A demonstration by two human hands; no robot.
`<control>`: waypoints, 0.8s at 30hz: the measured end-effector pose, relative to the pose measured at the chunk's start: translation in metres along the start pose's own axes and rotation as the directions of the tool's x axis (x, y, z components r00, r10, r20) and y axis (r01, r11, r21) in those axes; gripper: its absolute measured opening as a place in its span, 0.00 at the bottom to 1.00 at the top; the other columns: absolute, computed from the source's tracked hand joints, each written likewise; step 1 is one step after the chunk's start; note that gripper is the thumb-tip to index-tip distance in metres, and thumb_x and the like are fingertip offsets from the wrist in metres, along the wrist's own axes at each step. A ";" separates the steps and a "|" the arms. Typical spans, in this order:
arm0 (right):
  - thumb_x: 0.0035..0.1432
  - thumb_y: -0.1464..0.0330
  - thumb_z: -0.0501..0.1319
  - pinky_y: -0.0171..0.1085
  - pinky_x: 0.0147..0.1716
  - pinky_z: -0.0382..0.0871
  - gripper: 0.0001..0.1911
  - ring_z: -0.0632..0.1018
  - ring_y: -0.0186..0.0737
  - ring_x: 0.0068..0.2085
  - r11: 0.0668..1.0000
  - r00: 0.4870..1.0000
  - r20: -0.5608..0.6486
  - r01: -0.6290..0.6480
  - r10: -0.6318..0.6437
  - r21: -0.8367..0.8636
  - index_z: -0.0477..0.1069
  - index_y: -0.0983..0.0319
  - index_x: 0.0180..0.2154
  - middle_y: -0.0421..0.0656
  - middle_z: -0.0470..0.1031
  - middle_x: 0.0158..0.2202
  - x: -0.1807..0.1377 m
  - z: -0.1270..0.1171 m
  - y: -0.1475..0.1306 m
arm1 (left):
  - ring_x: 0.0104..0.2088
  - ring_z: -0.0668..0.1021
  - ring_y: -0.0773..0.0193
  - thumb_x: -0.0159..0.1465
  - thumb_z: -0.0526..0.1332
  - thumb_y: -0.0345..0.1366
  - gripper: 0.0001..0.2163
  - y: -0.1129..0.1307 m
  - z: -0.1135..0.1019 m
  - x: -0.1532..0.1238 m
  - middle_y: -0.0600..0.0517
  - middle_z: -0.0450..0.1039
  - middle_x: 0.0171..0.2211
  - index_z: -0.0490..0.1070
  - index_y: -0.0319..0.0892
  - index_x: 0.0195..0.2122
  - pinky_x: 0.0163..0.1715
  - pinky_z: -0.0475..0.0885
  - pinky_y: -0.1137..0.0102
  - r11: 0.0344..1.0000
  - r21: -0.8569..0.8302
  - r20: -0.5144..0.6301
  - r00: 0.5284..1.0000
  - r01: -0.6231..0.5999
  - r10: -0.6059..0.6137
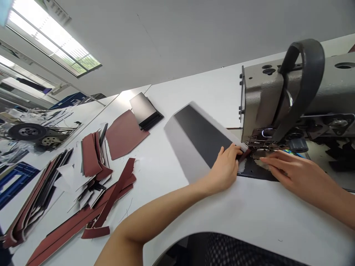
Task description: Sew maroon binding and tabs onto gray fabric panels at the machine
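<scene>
Left fingers: the left hand [226, 166] is curled, thumb and fingertips [238, 150] pinched on the corner of the panel [202, 135], just left of the foot [259, 142].
Right fingers: the right hand [288, 171] lies flat with fingers out straight, gripping nothing, pressing on dark material just right of the foot.
Key relation: the panel runs away from the left fingers, up and to the left. Its long axis points at the foot, and its pinched end touches the foot. The left hand is the nearer one.
Panel: a flat, stiff-looking sheet, long and four-sided, with a matte dark face and pale grey borders. A maroon sliver shows at the pinched end.
Machine [260, 92]: grey cast metal, with a black strap [310, 81] looped over it.
Table [249, 214]: smooth and white.
Far left: maroon strips [111, 199], a maroon sheet [124, 133] and a stack [145, 109] of dark pieces, well apart from both hands.
</scene>
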State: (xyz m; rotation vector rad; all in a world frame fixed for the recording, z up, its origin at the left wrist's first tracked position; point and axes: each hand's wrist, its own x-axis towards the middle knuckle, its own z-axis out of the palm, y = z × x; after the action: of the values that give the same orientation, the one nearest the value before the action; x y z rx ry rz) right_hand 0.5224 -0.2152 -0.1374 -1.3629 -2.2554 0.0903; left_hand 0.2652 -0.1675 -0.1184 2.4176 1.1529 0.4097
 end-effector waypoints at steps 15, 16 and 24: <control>0.63 0.57 0.59 0.37 0.18 0.69 0.18 0.72 0.35 0.19 0.844 0.882 0.071 -0.466 0.465 0.266 0.73 0.57 0.51 0.41 0.79 0.36 -0.038 0.004 -0.065 | 0.72 0.62 0.49 0.76 0.50 0.42 0.19 0.020 0.018 -0.040 0.44 0.62 0.70 0.66 0.42 0.63 0.70 0.59 0.46 0.945 0.263 0.035 0.981 -0.195 0.193; 0.63 0.58 0.58 0.37 0.18 0.68 0.19 0.71 0.34 0.19 0.852 0.881 0.058 -0.469 0.469 0.232 0.72 0.58 0.52 0.40 0.79 0.36 -0.037 0.006 -0.067 | 0.72 0.61 0.48 0.77 0.50 0.43 0.19 0.020 0.018 -0.041 0.44 0.62 0.70 0.65 0.42 0.64 0.70 0.58 0.45 0.946 0.261 0.035 0.981 -0.192 0.189; 0.66 0.68 0.52 0.35 0.21 0.66 0.12 0.75 0.35 0.24 0.950 0.948 -0.055 -0.311 0.313 0.033 0.72 0.60 0.46 0.40 0.76 0.31 -0.036 0.014 -0.086 | 0.72 0.59 0.44 0.77 0.48 0.42 0.20 0.018 0.019 -0.042 0.43 0.60 0.71 0.65 0.41 0.65 0.69 0.59 0.41 0.937 0.279 0.071 0.977 -0.212 0.200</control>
State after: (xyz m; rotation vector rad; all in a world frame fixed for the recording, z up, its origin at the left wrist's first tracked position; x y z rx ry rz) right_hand 0.4597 -0.2859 -0.1367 -1.6768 -1.9665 0.1805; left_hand 0.2602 -0.2155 -0.1291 2.7988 1.0005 0.2686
